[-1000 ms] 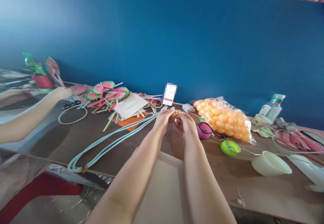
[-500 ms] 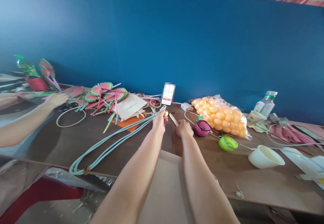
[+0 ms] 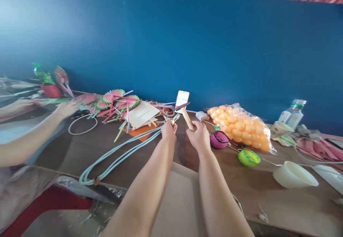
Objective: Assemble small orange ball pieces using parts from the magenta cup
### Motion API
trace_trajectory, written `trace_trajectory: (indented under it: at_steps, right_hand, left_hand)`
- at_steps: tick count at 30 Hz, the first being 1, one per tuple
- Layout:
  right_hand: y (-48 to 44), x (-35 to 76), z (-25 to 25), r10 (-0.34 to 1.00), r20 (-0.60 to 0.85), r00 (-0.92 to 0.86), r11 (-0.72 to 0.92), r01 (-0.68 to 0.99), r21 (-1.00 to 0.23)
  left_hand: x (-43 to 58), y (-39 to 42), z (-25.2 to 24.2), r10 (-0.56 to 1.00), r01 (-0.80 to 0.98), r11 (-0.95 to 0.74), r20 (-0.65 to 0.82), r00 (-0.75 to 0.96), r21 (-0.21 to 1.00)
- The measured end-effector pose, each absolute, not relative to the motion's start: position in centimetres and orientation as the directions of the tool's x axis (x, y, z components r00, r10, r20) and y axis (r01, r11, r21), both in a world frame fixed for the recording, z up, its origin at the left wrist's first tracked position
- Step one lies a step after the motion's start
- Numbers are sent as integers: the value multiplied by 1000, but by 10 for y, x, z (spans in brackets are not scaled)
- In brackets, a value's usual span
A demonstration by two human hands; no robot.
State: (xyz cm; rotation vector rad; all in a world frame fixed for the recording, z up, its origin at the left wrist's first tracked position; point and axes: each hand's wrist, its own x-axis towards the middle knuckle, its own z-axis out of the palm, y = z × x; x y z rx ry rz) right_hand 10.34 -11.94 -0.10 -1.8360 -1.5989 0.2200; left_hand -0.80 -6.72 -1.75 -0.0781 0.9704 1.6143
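Observation:
My right hand is closed around the wooden handle of a small hammer. Its narrow dark head is raised in front of the phone. My left hand pinches a small yellow piece whose kind I cannot make out. Loops of pale blue tubing run up to the left hand; whether the fingers touch them is unclear. Right of my right hand sits a magenta cup-like piece with a dark rim.
A clear bag of orange balls lies on the right, near a green-yellow ring and a cream cup. Pink-and-green paper fans and a white sheet fill the left centre. Another person's arm works at far left.
My right hand has lifted the hammer from the tabletop, its head now up before the phone. The left hand stays closed on the yellow piece. The view has shifted slightly.

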Motion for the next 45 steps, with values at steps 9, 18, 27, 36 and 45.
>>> trace_trajectory:
  at_steps: [9,18,27,36,45]
  right_hand:
    - [-138,98,17,920,350,176,42,844,-535]
    - [-143,100,20,946,308,95,67,877,-476]
    - [-145,100,24,938,327,118,63,868,-492]
    - [-146,99,27,948,284,145,22,859,-511]
    - [-146,102,25,951,280,130,26,870,-493]
  left_hand:
    - [-10,-71,-8,797,-885,-97,-497,-343,455]
    - [-12,-76,-2,787,-893,-154,-494,-369,423]
    - [-11,-79,2,800,-880,-154,-466,-378,450]
    - [-11,-77,1,806,-877,-156,-455,-379,454]
    - [-11,-77,2,798,-882,-170,-463,-385,440]
